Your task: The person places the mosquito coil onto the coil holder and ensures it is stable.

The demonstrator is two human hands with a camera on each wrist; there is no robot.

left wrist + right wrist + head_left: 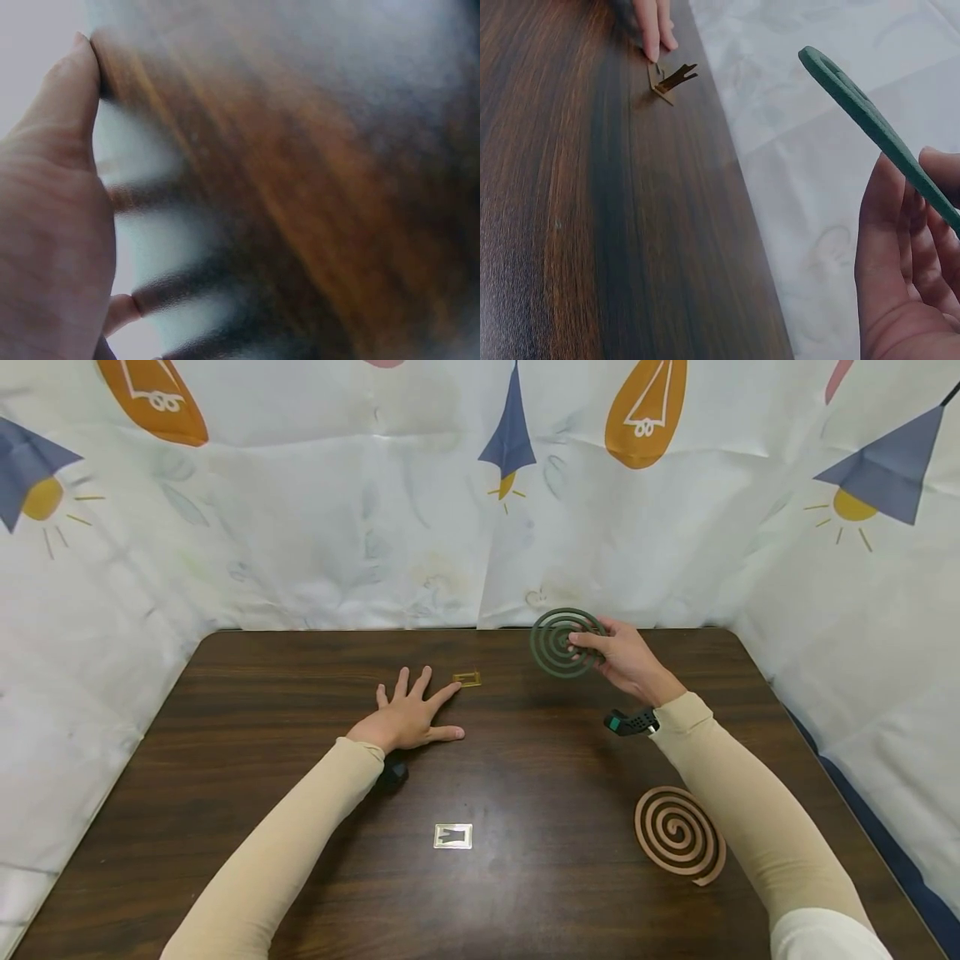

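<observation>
My right hand [630, 662] pinches a green mosquito coil [536, 647] between thumb and fingers, raised over the table's far edge. Edge-on, the coil [870, 124] slants up from the fingertips in the right wrist view. My left hand [407, 720] lies palm down on the table with fingers spread. Its index fingertip touches a gold metal coil stand [471, 684]. In the right wrist view a forked tab [679, 78] stands up from this stand. The left wrist view shows the thumb [64, 101] over the blurred wood grain.
A brown mosquito coil [675, 832] lies flat on the dark wooden table [540, 777], beside my right forearm. Nearer me, left of it, lies a flat silvery metal coil stand [453, 844]. Patterned white cloth [420, 543] hangs behind the table and along both sides.
</observation>
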